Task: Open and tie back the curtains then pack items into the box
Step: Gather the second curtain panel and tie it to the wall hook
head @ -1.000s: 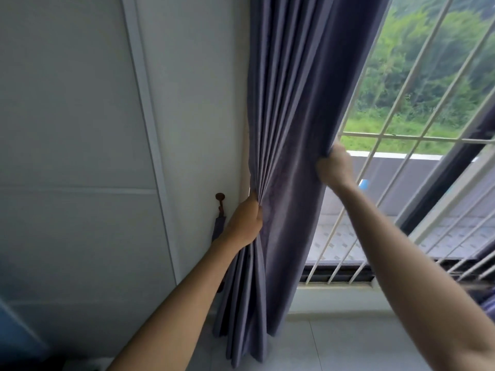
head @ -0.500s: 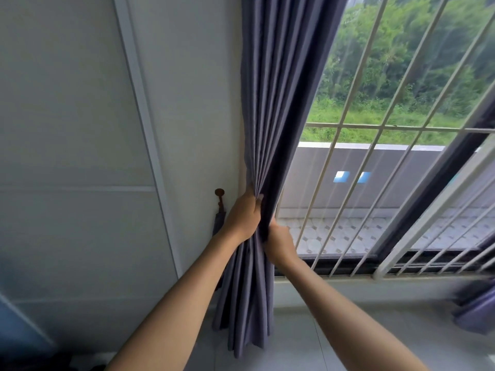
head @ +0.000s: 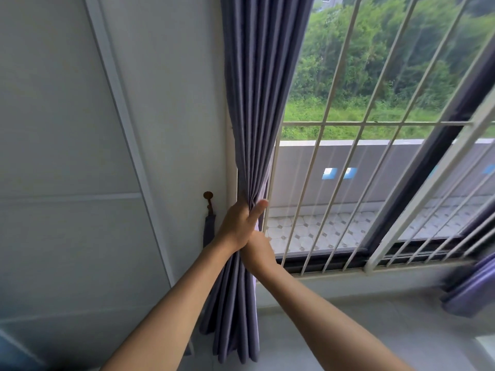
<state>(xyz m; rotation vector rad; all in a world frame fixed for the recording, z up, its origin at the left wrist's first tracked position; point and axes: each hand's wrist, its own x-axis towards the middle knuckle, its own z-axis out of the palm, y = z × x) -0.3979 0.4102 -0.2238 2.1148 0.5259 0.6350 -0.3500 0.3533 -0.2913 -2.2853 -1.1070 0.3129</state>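
A purple-grey curtain [head: 257,103] hangs in tight pleats at the left edge of the window, gathered into a narrow bundle. My left hand [head: 239,222] is wrapped around the bundle at waist height, thumb up on the window side. My right hand [head: 258,251] sits just under it, pressed against the same bundle; its fingers are hidden behind the fabric. A brown tieback hook [head: 208,199] juts from the wall just left of my hands, with a dark tieback strap [head: 209,228] hanging from it. No box is in view.
White window bars [head: 345,162] and a dark window frame [head: 434,162] fill the right side. Part of a second purple curtain [head: 471,287] shows at the far right. A pale panelled wall [head: 80,156] is on the left, and a light sill [head: 348,298] runs below.
My right hand swept the curtain's free edge left to the bundle and now rests under my left hand. The window is uncovered and the curtain is gathered tighter.
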